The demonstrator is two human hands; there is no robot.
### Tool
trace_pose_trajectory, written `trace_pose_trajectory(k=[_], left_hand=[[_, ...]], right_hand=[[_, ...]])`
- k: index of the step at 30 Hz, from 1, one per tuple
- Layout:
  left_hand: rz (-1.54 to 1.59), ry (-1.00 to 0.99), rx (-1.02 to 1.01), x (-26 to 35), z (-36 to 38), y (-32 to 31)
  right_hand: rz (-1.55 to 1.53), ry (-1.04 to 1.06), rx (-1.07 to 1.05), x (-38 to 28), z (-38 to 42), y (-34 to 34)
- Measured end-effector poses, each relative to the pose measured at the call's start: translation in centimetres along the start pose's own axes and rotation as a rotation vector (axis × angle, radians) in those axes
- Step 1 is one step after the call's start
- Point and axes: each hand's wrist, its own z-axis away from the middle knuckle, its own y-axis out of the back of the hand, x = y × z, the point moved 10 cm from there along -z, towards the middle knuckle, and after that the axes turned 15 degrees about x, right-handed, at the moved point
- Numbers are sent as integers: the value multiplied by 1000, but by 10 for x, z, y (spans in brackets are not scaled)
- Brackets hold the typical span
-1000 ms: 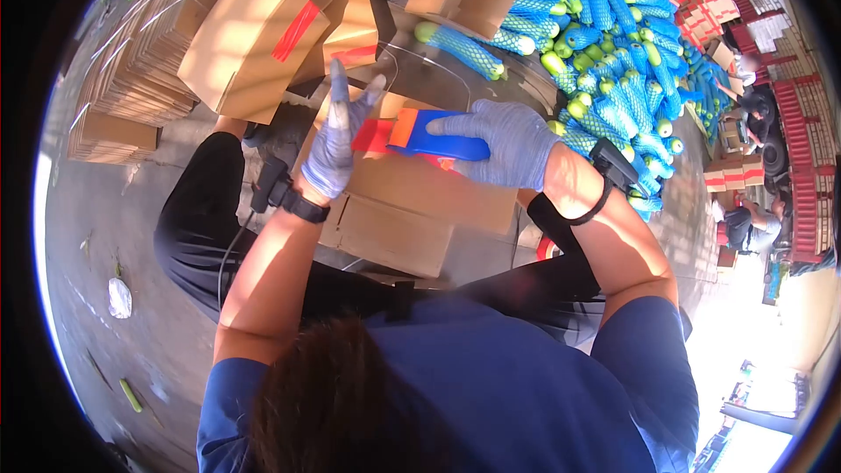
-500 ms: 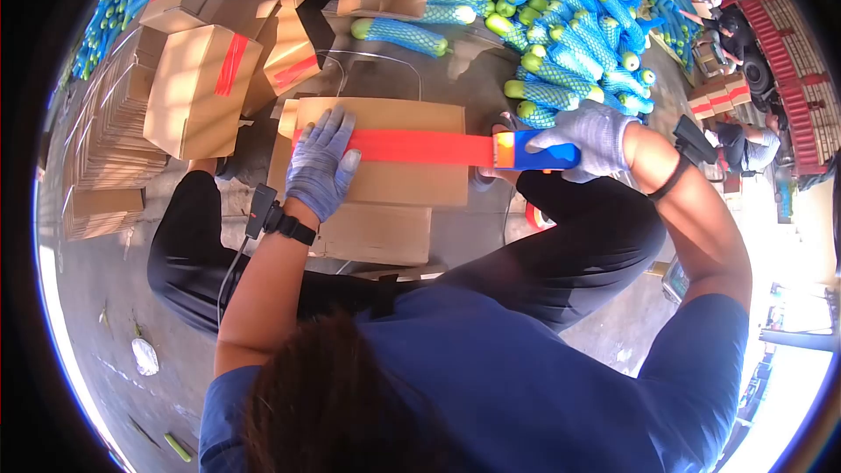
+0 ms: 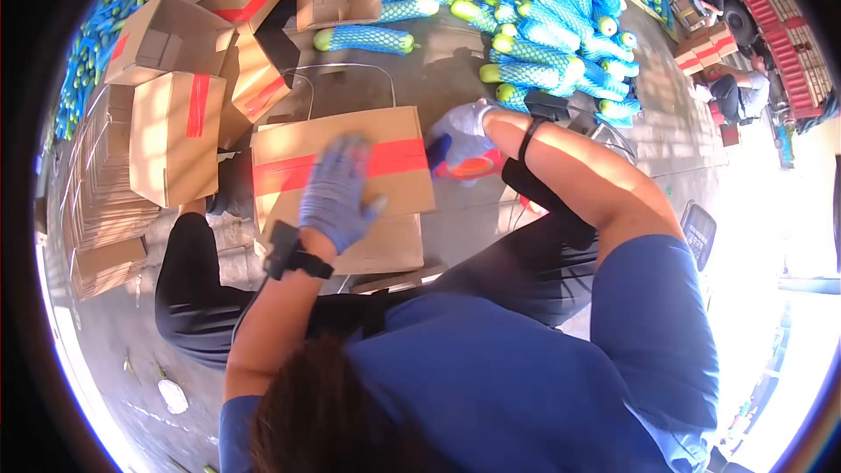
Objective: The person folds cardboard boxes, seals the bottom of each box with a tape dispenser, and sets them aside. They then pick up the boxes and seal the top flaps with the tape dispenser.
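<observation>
A cardboard box (image 3: 385,195) lies in front of me on another piece of cardboard (image 3: 385,245), with a strip of red tape (image 3: 394,158) across its top. My left hand (image 3: 337,193), in a grey glove, rests on the box over the tape with its fingers stretched out, slightly blurred. At the right end of the box my gloved right hand (image 3: 462,136) is wrapped round a blue tape dispenser (image 3: 440,151). The red tape roll (image 3: 473,166) shows below that hand, and the dispenser is mostly hidden by the fingers.
Open boxes (image 3: 175,136) stand at the left beside a stack of flat cardboard (image 3: 96,201). Long green vegetables in blue nets (image 3: 552,35) are heaped ahead. A person in grey (image 3: 745,92) sits at the far right, near taped boxes (image 3: 705,48).
The dispenser in my right hand has moved left, to the box's right end, and tilted downward. My left hand has slid toward the middle of the tape. The view has shifted.
</observation>
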Motion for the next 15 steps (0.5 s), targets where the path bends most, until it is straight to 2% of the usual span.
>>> trace_pose_trajectory(k=[1,3,7,9,10,11,12,14,15], left_hand=[[119,-96,-39,31,-6,-9],[93,-64,-13,58,-17,-25],[110,-69,72,59,-20,-13],[139,-117,28,55,-16,-6],[114,-112,65,50,-18,0],[122,-283,19,63,-11,-3],[125,-459,-39,74,-1,-8],[172,-485,-78,65,7,-31],[254,-495,-124,65,8,-31]], right_hand=[[-134,-114,-52,12,-12,-4],[-361,-294,-144,24,-23,-24],[-323,-258,-178,31,-64,-104],[-391,-284,-94,31,-75,-121],[-544,-332,15,39,-62,-108],[-698,-363,125,46,-48,-94],[-305,-149,155,26,-42,-69],[99,-42,262,26,-40,-37],[-6,-147,305,53,-40,-18]])
